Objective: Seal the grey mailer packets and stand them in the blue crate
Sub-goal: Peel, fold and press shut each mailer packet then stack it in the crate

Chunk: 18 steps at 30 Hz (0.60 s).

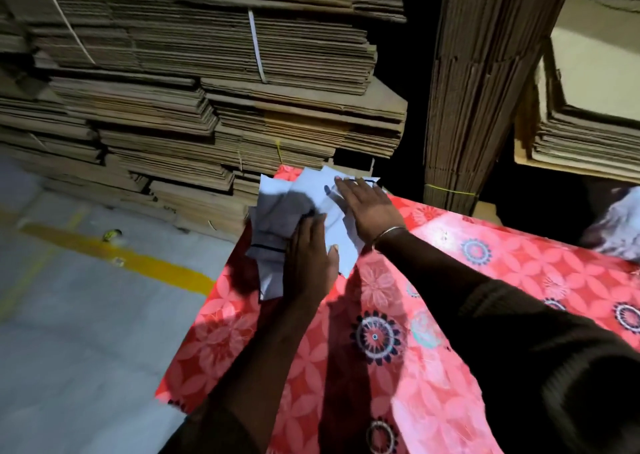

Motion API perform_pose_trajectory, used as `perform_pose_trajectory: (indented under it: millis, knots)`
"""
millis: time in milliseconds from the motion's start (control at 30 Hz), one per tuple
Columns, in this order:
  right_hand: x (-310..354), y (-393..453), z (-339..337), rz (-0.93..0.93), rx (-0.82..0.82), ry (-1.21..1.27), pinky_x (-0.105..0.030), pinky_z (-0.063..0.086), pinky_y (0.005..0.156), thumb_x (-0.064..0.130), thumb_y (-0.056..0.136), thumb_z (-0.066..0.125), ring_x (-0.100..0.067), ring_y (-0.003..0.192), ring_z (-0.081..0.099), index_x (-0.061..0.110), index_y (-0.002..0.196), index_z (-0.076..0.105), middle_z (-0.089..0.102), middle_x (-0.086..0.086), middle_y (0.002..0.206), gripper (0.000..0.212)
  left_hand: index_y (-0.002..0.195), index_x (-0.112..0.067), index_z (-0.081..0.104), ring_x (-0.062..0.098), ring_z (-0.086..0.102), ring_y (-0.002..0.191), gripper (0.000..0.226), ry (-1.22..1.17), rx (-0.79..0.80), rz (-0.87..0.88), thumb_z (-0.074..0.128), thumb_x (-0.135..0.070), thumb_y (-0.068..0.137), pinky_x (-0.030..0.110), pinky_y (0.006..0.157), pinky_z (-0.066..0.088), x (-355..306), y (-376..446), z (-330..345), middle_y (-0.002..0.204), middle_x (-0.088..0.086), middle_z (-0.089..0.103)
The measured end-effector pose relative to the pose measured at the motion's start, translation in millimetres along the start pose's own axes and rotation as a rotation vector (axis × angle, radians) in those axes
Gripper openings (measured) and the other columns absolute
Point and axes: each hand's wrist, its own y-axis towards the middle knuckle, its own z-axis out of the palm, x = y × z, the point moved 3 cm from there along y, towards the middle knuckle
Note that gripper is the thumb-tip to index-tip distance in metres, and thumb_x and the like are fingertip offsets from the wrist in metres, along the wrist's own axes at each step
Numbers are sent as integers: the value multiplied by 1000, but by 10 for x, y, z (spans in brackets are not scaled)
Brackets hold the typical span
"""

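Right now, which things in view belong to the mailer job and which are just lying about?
Job:
grey mailer packets, piled at the table's far corner
left hand, on the pile
right hand, flat on the pile
No blue crate in view.

Lying about:
flattened cardboard stacks
floral tablecloth
small object on the floor

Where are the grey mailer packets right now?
The mailer packets lie heaped at the red tablecloth's far-left corner, under both hands, beside the cardboard stacks.

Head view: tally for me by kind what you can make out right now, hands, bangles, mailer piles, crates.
Hands: 2, left hand and right hand, both on the pile
Bangle: 1, bangle on the right wrist
Pile of grey mailer packets: 1, single packets overlap too much to count
Blue crate: 0 in view
Total: 4
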Motion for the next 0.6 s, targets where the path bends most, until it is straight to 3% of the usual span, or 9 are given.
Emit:
perform_pose_trajectory:
  millis: [67, 167, 267, 333, 367, 500, 600]
  knots:
    - [-70, 141, 85, -13, 65, -106, -46, 20, 121, 23, 98, 35, -29, 153, 20, 23, 158, 25, 29, -2, 163, 61, 145, -11, 50, 33, 53, 132, 71, 151, 51, 38, 76, -24, 80, 44, 108, 45, 53, 111, 82, 143, 14, 57]
    - [-106, 237, 201, -31, 98, -195, -47, 18, 121, 29, 95, 54, -25, 150, 26, 27, 140, 51, 48, 3, 150, 46, 128, -16, 62, 32, 65, 110, 47, 297, 135, 66, 72, -26, 83, 43, 91, 53, 118, 246, 169, 123, 9, 68]
    - [-111, 105, 203, -23, 19, -245, -47, 27, 116, 27, 87, 51, -24, 137, 45, 24, 119, 65, 65, 1, 128, 35, 105, -20, 70, 28, 71, 93, 20, 296, 125, 60, 61, -15, 88, 39, 76, 56, 94, 275, 183, 103, 2, 72]
    - [-159, -44, 130, -12, -26, -198, -47, 26, 115, 28, 84, 39, -24, 136, 47, 25, 122, 66, 65, 2, 130, 46, 100, -21, 71, 25, 70, 89, 18, 270, 60, 101, 60, -12, 89, 36, 71, 54, 10, 234, 164, 97, 0, 73]
    - [-194, -137, 86, -1, -48, -179, -48, 24, 116, 29, 84, 37, -23, 137, 45, 27, 128, 63, 63, 5, 135, 52, 103, -22, 71, 24, 70, 91, 21, 258, 16, 141, 59, -11, 90, 36, 74, 53, -43, 199, 144, 99, -1, 73]
    - [-431, -727, -51, 48, -183, -111, -49, 23, 119, 31, 90, 59, -21, 142, 42, 27, 144, 52, 53, 8, 148, 55, 122, -13, 70, 24, 64, 123, 35, 102, -70, 284, 58, -1, 92, 38, 103, 50, -359, -19, 139, 127, 2, 71]
    - [-737, -1440, -52, 98, -267, -49, -49, 25, 119, 30, 100, 42, -22, 142, 44, 25, 145, 52, 51, 5, 151, 47, 123, -12, 72, 25, 60, 130, 39, -7, 0, 367, 60, 1, 88, 41, 106, 50, -754, -297, 256, 136, 2, 68]
